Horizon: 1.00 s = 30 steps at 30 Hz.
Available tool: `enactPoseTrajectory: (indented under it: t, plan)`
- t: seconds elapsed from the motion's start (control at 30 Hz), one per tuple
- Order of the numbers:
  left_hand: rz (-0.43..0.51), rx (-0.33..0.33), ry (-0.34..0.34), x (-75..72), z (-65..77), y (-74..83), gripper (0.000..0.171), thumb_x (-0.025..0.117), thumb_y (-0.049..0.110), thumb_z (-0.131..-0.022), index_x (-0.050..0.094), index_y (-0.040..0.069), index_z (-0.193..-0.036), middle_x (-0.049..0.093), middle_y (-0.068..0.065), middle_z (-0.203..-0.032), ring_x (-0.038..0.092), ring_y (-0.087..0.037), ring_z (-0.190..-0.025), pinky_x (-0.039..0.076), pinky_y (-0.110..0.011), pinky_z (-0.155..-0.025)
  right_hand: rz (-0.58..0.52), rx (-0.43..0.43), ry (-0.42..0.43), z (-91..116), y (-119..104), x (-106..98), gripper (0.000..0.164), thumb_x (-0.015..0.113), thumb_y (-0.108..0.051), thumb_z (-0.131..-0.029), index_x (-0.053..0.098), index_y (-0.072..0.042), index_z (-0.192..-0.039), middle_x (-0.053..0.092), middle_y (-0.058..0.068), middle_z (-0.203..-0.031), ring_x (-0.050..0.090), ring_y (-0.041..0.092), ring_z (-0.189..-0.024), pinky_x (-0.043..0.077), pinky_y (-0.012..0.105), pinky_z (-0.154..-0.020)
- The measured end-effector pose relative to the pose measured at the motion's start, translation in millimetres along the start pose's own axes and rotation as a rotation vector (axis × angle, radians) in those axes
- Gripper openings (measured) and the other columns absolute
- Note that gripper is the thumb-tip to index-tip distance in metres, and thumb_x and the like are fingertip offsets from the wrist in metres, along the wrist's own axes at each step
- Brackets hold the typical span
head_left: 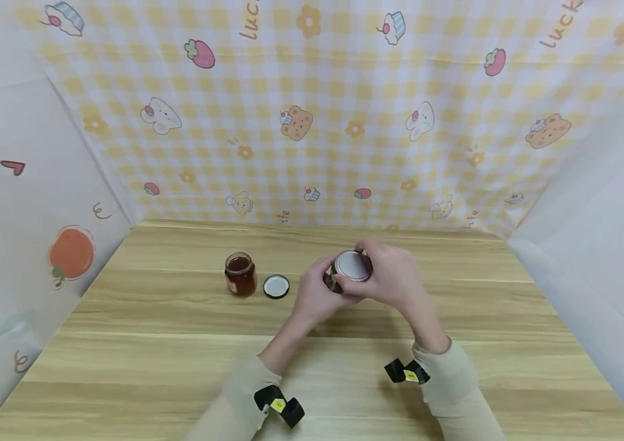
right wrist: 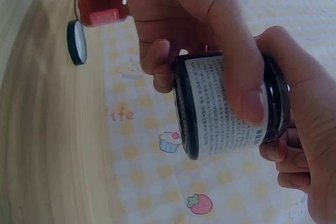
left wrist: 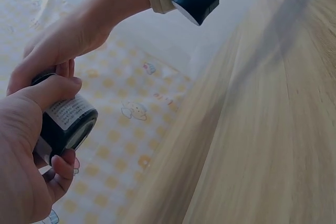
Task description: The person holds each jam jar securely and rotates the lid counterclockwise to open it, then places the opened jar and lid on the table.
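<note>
A dark glass jar (right wrist: pixel 223 108) with a white printed label is held above the table between both hands. My left hand (head_left: pixel 317 292) grips the jar's body, its thumb across the label in the right wrist view. Around the rim of the jar's lid (head_left: pixel 354 265), silver-grey on top, curl the fingers and thumb of my right hand (head_left: pixel 391 275). The lid sits on the jar. To the left stands an open jar (head_left: pixel 240 275) of dark reddish-brown contents. Beside it a loose lid (head_left: pixel 276 286) lies with its white inside facing up.
The wood-grain table (head_left: pixel 179 367) reaches back to a yellow checked cloth (head_left: pixel 334 165) with cartoon prints. White sheets hang at the left (head_left: pixel 8 214) and right (head_left: pixel 593 245) sides. Each sleeve carries a black wrist camera (head_left: pixel 278 405).
</note>
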<state>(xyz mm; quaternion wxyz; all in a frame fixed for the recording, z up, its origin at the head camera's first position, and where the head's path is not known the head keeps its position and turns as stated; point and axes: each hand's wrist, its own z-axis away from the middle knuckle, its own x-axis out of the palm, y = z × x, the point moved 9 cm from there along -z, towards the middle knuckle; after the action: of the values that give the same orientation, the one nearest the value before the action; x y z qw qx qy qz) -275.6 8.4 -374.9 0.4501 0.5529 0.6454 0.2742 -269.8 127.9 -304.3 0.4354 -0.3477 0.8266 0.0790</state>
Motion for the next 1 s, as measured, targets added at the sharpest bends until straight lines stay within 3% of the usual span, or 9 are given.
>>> enactPoseTrajectory:
  t: [0.37,0.53,0.7,0.87,1.0]
  plan:
    - [0.0,-0.06,-0.041,-15.8,6.7,-0.6,0.062,0.095,0.016,-0.064,0.071,0.015,-0.122,0.069,0.002,-0.101,0.054,-0.009,-0.07,0.046,-0.023,-0.061,-0.101,-0.11,0.106,0.5,-16.6,1.8,0.064,0.062,-0.071,-0.08,0.065,-0.009,-0.093,0.062,-0.001,-0.071,0.053,0.011,-0.056,0.043,0.029,-0.047]
    - [0.005,-0.053,-0.063,-19.3,5.9,1.2,0.062,0.095,0.015,-0.063,0.072,0.013,-0.121,0.071,0.0,-0.103,0.056,-0.01,-0.073,0.048,-0.024,-0.063,-0.124,-0.128,0.147,1.1,-19.5,1.1,0.069,0.055,-0.076,-0.083,0.065,-0.009,-0.092,0.06,-0.003,-0.068,0.05,0.009,-0.055,0.042,0.028,-0.046]
    - [0.029,-0.048,-0.103,-20.8,4.9,3.5,0.063,0.095,0.013,-0.062,0.073,0.011,-0.12,0.073,-0.002,-0.106,0.062,-0.011,-0.083,0.055,-0.033,-0.071,-0.158,-0.157,0.177,2.2,-22.6,0.6,0.068,0.055,-0.076,-0.082,0.064,-0.009,-0.092,0.059,-0.004,-0.067,0.049,0.007,-0.055,0.042,0.027,-0.047]
    - [0.075,-0.099,-0.169,-21.5,4.5,3.5,0.063,0.095,0.011,-0.061,0.073,0.012,-0.12,0.073,0.001,-0.107,0.065,-0.012,-0.093,0.055,-0.03,-0.08,-0.232,-0.182,0.187,2.4,-24.7,-0.9,0.068,0.058,-0.075,-0.082,0.066,-0.008,-0.093,0.062,-0.004,-0.07,0.05,0.006,-0.057,0.043,0.026,-0.049]
    - [0.144,-0.15,-0.252,-20.6,7.0,3.2,0.058,0.093,0.01,-0.063,0.074,0.013,-0.117,0.073,0.002,-0.105,0.065,-0.014,-0.093,0.054,-0.028,-0.08,-0.297,-0.213,0.175,1.7,-29.1,-3.2,0.065,0.061,-0.073,-0.081,0.067,-0.009,-0.094,0.064,-0.004,-0.074,0.052,0.006,-0.06,0.044,0.024,-0.051]
